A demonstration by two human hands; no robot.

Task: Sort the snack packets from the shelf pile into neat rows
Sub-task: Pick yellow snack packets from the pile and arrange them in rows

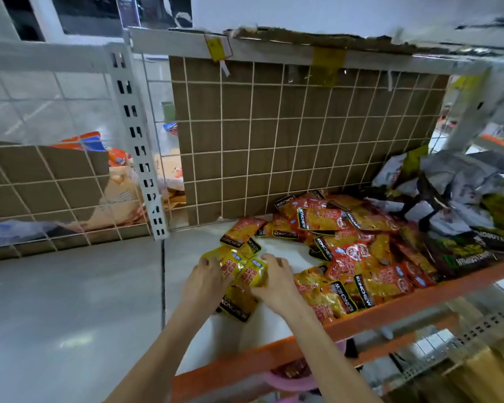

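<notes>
Curling over a small cluster of glossy yellow foil snack packets [245, 270], the fingers of both hands close in from opposite sides. The left hand [204, 282] has its fingers bent onto the left edge of the cluster, gripping the topmost yellow packets there. The right hand [274, 282] arches over the right edge, fingertips pressing down on the packet just beside the left hand's fingers, thumb tucked low against the foil; whether it fully pinches a packet cannot be told. Beneath both palms lies a darker gold packet with a black KONCHEW band [237, 305], flat on the white shelf board [285, 254].

Just beyond the fingertips, 2 more orange-and-gold packets [243, 234] lie overlapped. To the right of the right hand, a loose heap of red-and-orange KONCHEW snack packets [358, 251] spreads across the shelf, reaching back to the rear wall and forward to the orange metal shelf edge [405, 308]. Farther right of that heap sit crumpled grey, black and green bags [460, 205].

Behind everything, well past the fingers, a white wire grid backed with brown cardboard [288, 135] closes the shelf. A white perforated upright post [141, 158] stands to the left of the left hand, farther back.
</notes>
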